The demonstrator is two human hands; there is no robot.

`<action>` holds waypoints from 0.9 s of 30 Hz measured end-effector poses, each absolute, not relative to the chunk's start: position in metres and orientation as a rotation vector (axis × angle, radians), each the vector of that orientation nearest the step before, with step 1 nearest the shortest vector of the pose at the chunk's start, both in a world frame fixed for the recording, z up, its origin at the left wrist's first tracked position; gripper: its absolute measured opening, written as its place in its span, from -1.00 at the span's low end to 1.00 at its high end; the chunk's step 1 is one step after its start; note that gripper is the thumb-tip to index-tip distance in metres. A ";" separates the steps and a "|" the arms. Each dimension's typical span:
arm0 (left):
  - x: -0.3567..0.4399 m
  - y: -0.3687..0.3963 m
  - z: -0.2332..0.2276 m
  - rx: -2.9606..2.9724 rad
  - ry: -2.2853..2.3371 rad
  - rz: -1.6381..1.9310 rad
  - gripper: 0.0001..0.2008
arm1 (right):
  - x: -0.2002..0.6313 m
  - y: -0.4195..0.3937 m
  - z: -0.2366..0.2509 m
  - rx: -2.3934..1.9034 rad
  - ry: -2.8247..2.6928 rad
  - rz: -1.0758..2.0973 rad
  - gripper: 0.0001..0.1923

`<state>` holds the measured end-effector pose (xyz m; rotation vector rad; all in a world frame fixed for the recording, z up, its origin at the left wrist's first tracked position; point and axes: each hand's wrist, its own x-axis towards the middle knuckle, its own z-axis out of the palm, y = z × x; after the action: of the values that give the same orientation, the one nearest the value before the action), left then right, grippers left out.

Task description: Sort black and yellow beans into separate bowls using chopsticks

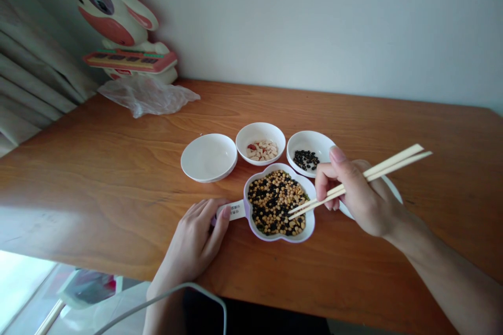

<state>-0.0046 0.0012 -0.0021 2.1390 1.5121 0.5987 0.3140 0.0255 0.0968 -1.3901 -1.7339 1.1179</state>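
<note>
Your right hand [363,196] holds the chopsticks [359,180] pinched; the beans [275,201] are small, hard, slippery. Your left hand [196,241] steadies the dish handle [236,210] near the desk's front edge.

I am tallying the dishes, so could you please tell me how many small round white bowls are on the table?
3 in a row: an empty bowl, a middle bowl, a right bowl. A fourth dish may hide behind the right hand.

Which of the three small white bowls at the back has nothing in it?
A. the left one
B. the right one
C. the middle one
A: the left bowl shows only its bare white inside, while the middle bowl holds pale pieces and the right bowl holds black beans.
</note>
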 end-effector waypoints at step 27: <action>-0.002 0.001 0.001 2.156 1.520 0.612 -0.77 | 0.362 0.048 0.127 -1.347 -1.466 0.554 -0.24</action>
<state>-0.0024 0.0011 0.0007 2.1557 1.5200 0.6125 0.3616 0.0479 0.1270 -1.3475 -1.4663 0.5536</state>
